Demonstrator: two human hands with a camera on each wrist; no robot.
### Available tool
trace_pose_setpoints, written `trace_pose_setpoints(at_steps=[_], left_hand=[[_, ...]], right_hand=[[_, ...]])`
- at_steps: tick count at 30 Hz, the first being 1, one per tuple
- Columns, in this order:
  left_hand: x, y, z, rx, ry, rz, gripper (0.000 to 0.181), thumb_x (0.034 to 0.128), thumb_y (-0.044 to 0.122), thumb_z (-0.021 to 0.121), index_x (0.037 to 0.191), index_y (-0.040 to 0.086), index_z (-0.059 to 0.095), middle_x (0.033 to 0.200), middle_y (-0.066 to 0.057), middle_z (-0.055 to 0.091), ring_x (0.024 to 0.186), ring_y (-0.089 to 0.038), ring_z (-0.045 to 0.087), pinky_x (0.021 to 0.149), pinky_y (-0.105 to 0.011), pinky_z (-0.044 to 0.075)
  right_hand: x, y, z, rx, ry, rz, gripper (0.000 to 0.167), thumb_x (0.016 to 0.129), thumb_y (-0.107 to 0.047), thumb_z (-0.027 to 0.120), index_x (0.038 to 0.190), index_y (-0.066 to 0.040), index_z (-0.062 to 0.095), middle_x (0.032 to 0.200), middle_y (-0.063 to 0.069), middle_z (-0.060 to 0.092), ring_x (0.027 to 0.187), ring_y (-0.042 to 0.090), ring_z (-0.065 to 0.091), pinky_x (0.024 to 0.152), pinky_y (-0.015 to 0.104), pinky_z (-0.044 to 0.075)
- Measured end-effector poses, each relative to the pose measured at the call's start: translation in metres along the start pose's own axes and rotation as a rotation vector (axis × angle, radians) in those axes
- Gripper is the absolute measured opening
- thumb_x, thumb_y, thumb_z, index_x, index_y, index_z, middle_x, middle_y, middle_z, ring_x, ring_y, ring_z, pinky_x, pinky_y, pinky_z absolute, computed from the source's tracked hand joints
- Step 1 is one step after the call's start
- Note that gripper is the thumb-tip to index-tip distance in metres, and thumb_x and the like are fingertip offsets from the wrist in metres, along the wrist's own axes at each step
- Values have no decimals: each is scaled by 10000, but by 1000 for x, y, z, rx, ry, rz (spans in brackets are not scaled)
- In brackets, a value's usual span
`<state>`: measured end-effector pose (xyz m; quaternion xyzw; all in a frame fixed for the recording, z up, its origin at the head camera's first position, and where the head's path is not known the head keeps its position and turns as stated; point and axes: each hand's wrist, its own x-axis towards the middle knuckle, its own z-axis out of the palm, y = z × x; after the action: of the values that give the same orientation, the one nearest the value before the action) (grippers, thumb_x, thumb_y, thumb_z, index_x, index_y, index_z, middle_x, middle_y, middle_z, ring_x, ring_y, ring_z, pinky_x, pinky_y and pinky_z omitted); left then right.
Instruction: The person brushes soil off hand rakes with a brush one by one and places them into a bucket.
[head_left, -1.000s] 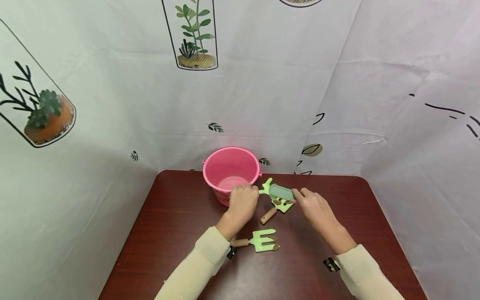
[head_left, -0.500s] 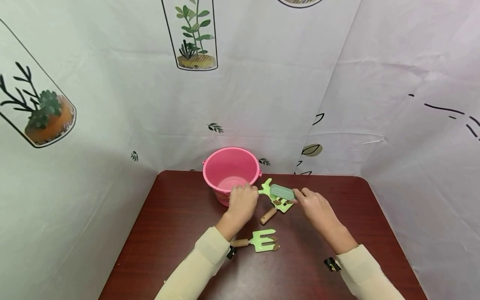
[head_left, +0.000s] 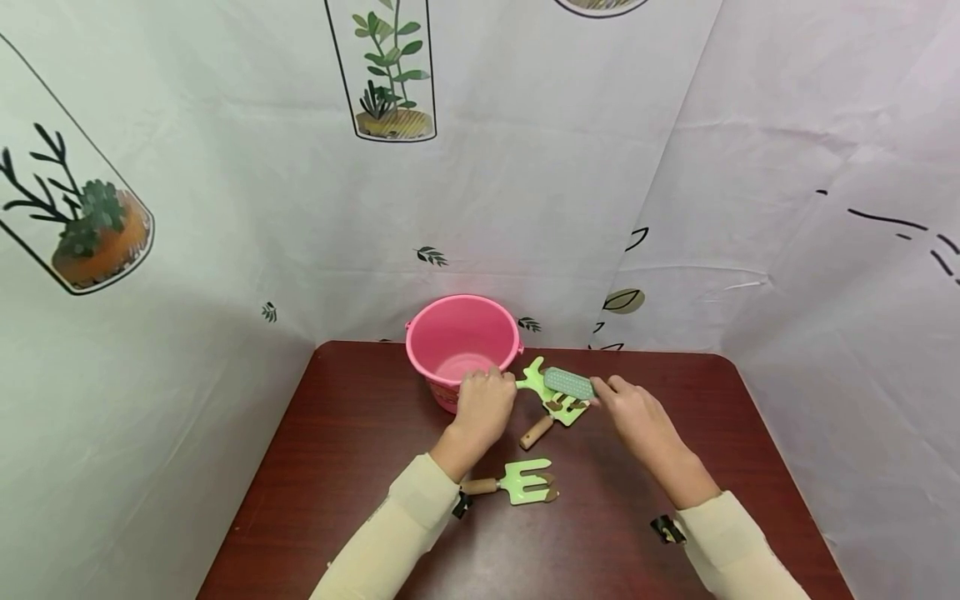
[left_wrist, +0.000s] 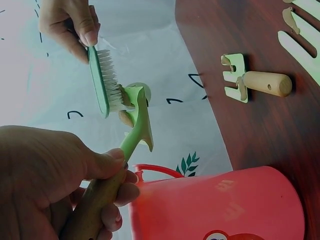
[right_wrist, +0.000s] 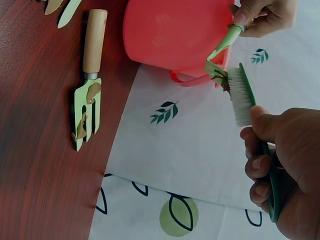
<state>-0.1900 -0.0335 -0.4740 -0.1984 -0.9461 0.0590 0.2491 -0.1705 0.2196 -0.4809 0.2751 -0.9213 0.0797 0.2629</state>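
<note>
My left hand (head_left: 485,406) grips the wooden handle of a light green hand hoe (left_wrist: 136,131) with brown clumps on its head, held up beside the pink bucket (head_left: 444,333). In my right hand (right_wrist: 295,165) is a green scrub brush (right_wrist: 241,95), gripped by its handle. Its white bristles (left_wrist: 107,70) touch or nearly touch the hoe's soiled head in both wrist views. One garden fork (head_left: 527,482) with brown-marked tines lies near my left forearm. Another fork (right_wrist: 89,100) with a wooden handle lies beyond, partly hidden under the raised hoe and brush in the head view.
The bucket stands upright at the back of the dark red table (head_left: 360,467), near a white cloth wall (head_left: 517,208) printed with plants. Cloth also hangs along the left and right sides. A dark band sits at each wrist.
My right hand and the brush have shifted slightly to the right across the hoe's head. My left hand, the bucket and both forks have stayed in place.
</note>
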Motion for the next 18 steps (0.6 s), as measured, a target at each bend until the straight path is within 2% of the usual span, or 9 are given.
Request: trace_pose_setpoints(at_steps=[12, 18], left_hand=[[-1, -3, 1, -12, -10, 1, 130, 914, 127, 673, 790, 126, 714, 712, -43, 665, 653, -234, 644, 605, -376, 505], [-1, -4, 1, -19, -6, -1, 127, 910, 120, 674, 789, 123, 713, 713, -44, 664, 649, -235, 639, 603, -380, 511]], right_hand=[[0, 3, -2, -11, -48, 25, 391, 850, -121, 820, 1189, 28, 695, 808, 105, 576, 533, 188, 440, 528, 359, 486], [-1, 3, -3, -16, -16, 21, 370, 859, -126, 811, 1174, 35, 701, 786, 103, 561, 508, 202, 436, 513, 370, 482]])
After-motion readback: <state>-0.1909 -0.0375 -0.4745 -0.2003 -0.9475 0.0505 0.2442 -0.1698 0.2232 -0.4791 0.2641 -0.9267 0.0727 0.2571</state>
